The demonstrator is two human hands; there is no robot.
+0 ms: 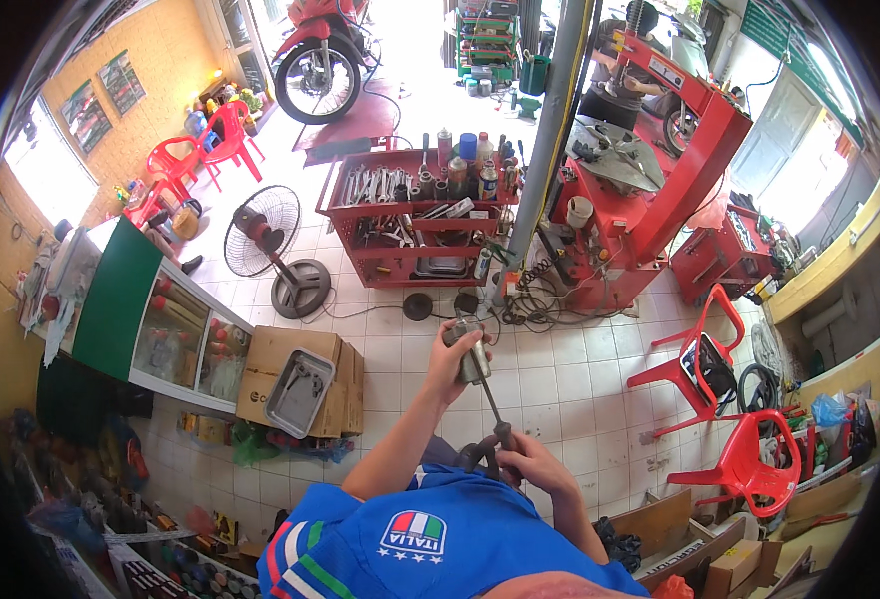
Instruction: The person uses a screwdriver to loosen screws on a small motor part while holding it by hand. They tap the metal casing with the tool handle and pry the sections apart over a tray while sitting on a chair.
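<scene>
Out in front of my body, my left hand (447, 361) is closed around a grey, block-shaped metal part (475, 363). A long screwdriver (491, 399) with a dark handle slants from my lap up to that part. Its far tip overlaps the part, and I cannot tell whether it sits inside it. Nearer to me, my right hand (534, 463) is closed by the screwdriver's handle, its fingers partly hidden. A dark curved piece (476, 457) shows at my lap, left of the right hand; its kind is unclear.
A red tool cart (425, 272) with spanners and bottles stands ahead. To its right are a grey post (550, 150) and a red tyre-changing machine (695, 185). A black fan (260, 232) and cardboard boxes (260, 377) stand left, red chairs (755, 464) right. Another person (620, 100) works behind.
</scene>
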